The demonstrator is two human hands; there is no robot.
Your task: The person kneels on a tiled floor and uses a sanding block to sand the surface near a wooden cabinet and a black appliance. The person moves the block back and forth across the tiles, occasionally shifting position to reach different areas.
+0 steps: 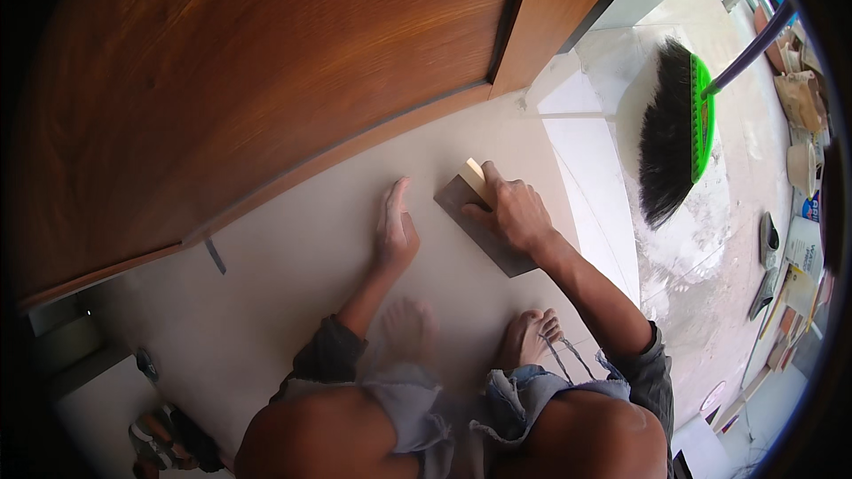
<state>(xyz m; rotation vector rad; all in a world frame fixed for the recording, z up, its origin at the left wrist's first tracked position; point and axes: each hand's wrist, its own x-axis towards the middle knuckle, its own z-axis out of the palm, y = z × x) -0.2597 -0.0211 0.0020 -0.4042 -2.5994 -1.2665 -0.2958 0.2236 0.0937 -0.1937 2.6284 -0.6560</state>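
Observation:
My right hand (519,211) is wrapped round the pale wooden handle of a flat trowel (479,231). Its rectangular grey-brown blade lies on or just above the beige tiled floor (311,213), angled from upper left to lower right. To the left of the trowel, my left hand (397,232) stands on edge over the floor with its fingers stretched out and the palm turned toward the blade. Nothing is in that hand, and a gap separates it from the trowel. My bare feet and bent knees are below the hands.
A brown wooden door (266,62) and its frame (555,18) rise at the far side. Beyond the threshold, at right, are a broom (701,120) with black bristles and green head, whitish dust, a pair of shoes (769,239) and stacked clutter. A dark strip (216,256) lies near the door.

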